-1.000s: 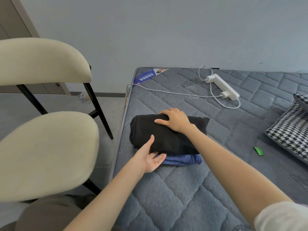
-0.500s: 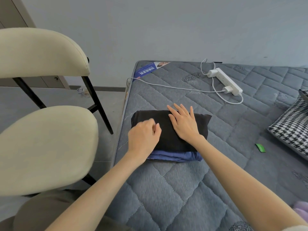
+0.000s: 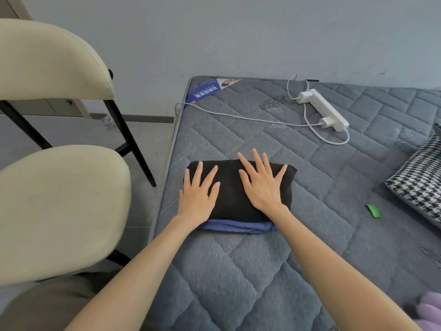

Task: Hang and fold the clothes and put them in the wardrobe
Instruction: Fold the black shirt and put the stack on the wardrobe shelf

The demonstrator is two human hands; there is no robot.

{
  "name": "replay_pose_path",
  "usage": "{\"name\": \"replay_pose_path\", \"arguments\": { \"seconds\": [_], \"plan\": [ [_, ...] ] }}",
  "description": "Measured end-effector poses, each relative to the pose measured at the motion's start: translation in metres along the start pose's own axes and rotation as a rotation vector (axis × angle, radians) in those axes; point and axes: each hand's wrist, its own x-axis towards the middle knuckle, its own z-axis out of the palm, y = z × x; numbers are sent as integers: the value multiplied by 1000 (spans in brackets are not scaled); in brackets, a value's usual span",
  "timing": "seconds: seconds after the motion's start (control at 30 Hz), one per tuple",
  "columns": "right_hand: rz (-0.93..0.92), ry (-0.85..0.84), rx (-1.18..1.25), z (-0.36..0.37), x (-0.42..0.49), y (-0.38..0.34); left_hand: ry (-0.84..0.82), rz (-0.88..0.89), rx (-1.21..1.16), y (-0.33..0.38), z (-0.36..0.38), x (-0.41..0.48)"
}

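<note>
We press down so the folds hold.
Left hand [image 3: 198, 199] and right hand [image 3: 265, 187], fingers [image 3: 257, 161] straight, gripping nothing, flatten the black garment [image 3: 229, 194] onto a blue garment [image 3: 238, 226], seemingly folded, at the bed's [image 3: 238, 271] left edge.

clothes stack [image 3: 230, 194] on mattress [image 3: 238, 271], chair [image 3: 59, 206] L

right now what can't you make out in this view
Blue garment: mostly under the black garment, head view; only its near edge shows.
Pillow: cut by the right edge.
Purple thing: cut by the bottom right corner.
Label: print too small.
</note>
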Motion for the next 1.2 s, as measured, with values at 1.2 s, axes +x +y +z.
{"name": "replay_pose_path", "arguments": {
  "seconds": [1.2],
  "plan": [
    [776,-178,1155,-11,-32,33,-329,-653,-1250,-18,-18,-1]
  ]
}}
